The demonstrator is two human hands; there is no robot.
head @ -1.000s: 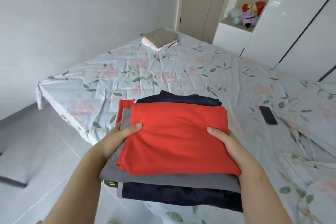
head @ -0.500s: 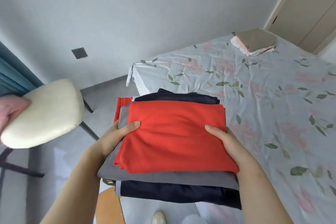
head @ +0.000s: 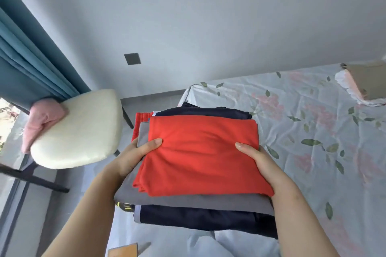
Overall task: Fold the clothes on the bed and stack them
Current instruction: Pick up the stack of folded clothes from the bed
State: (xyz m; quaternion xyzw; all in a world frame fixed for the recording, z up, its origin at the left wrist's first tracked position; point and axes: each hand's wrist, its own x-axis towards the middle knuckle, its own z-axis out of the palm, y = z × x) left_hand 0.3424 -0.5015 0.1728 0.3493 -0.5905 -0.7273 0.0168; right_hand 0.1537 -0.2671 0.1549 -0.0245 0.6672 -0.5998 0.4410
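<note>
Head view, left grip (head: 133,157) and right grip (head: 258,159) clasping folded clothes stack (head: 200,152), yellow print (head: 124,206) unreadable

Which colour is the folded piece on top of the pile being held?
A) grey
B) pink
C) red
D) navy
C: the red piece lies uppermost, over the grey piece and the navy piece, while the left hand and right hand grip the pile.
</note>
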